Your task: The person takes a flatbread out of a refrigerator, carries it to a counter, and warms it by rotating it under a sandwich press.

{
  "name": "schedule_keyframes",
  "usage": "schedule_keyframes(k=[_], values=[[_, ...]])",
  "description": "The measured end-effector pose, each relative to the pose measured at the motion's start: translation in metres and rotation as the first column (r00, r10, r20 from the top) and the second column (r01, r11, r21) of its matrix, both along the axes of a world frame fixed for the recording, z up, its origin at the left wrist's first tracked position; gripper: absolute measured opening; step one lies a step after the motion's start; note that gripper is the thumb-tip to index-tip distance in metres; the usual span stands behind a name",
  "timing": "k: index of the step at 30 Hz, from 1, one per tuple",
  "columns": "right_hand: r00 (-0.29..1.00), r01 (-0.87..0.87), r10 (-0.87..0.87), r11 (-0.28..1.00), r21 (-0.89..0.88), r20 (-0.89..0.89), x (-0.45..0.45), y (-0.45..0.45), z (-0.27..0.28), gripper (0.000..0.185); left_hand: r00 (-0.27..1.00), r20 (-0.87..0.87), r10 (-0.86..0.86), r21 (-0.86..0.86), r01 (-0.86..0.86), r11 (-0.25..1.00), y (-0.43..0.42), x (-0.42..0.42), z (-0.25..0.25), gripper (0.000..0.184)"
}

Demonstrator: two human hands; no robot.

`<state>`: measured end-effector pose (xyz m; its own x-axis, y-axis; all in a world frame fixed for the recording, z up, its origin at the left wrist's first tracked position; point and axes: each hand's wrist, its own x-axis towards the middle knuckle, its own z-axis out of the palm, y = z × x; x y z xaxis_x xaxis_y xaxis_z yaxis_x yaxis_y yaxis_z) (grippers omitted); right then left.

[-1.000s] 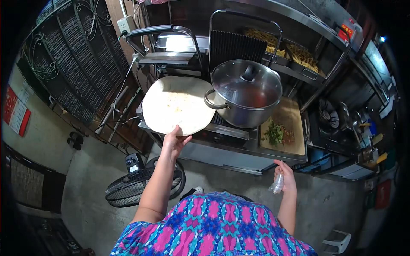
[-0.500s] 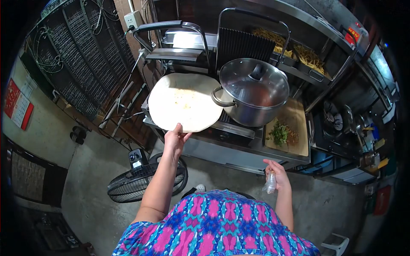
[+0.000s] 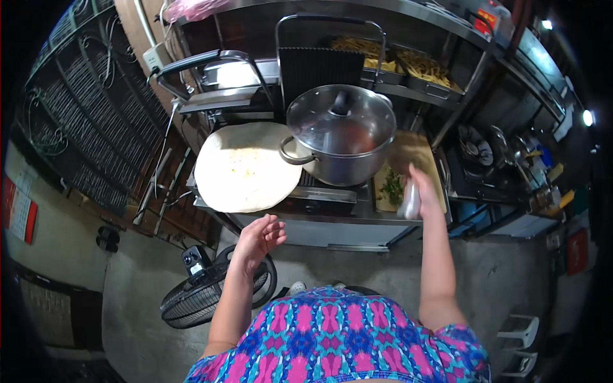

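Observation:
A large round flatbread (image 3: 248,167) with brownish crumbs near its middle lies on the left press grill. Just below its front edge is my left hand (image 3: 258,241), fingers loosely curled and apart, holding nothing. My right hand (image 3: 424,195), slightly blurred, is raised over the front of the wooden board (image 3: 418,150). It grips a small clear plastic bag (image 3: 409,202) whose contents I cannot make out. Chopped green herbs (image 3: 391,186) lie on the board, partly hidden by that hand. Between bread and board stands a big steel pot (image 3: 341,137) with a glass lid.
Behind the pot rises an open ribbed grill lid (image 3: 329,71). Trays of cut yellow strips (image 3: 428,69) sit on the back shelf. A black fan (image 3: 214,287) stands on the floor at left. A stove with utensils (image 3: 479,153) is at right.
My left hand has let go of the flatbread and drawn back below it. My right hand has moved up and forward with the plastic bag to the board. The view has shifted.

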<state>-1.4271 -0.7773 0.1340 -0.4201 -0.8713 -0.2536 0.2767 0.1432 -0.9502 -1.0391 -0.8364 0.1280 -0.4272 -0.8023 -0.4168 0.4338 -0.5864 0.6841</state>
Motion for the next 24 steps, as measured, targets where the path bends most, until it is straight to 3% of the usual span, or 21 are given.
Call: schedule_keyframes(k=[2, 3, 5, 11, 24], values=[[0.994, 0.005, -0.005, 1.0, 0.003, 0.108, -0.026, -0.06, 0.024, 0.028, 0.99, 0.109, -0.09, -0.175, 0.108, 0.979, -0.008, -0.006, 0.01, 0.031], [0.987, 0.001, -0.002, 1.0, 0.006, 0.161, -0.036, -0.089, 0.036, 0.03, 0.989, 0.11, -0.096, -0.17, 0.114, 0.979, -0.012, -0.012, 0.022, 0.031], [0.966, -0.016, 0.015, 1.0, 0.001, 0.259, -0.043, -0.116, 0.041, 0.036, 0.979, 0.193, 0.066, -0.277, -0.01, 0.961, -0.028, -0.029, 0.051, 0.032], [0.954, -0.185, 0.175, 0.982, 0.018, 0.245, -0.041, -0.157, 0.075, 0.031, 0.984, 0.171, 0.059, -0.311, -0.002, 0.95, -0.072, -0.064, 0.062, 0.03], [0.999, -0.048, 0.048, 0.998, -0.028, 0.009, -0.064, -0.138, 0.062, 0.028, 0.996, 0.079, 0.044, -0.36, -0.013, 0.933, -0.09, -0.077, 0.044, 0.025]])
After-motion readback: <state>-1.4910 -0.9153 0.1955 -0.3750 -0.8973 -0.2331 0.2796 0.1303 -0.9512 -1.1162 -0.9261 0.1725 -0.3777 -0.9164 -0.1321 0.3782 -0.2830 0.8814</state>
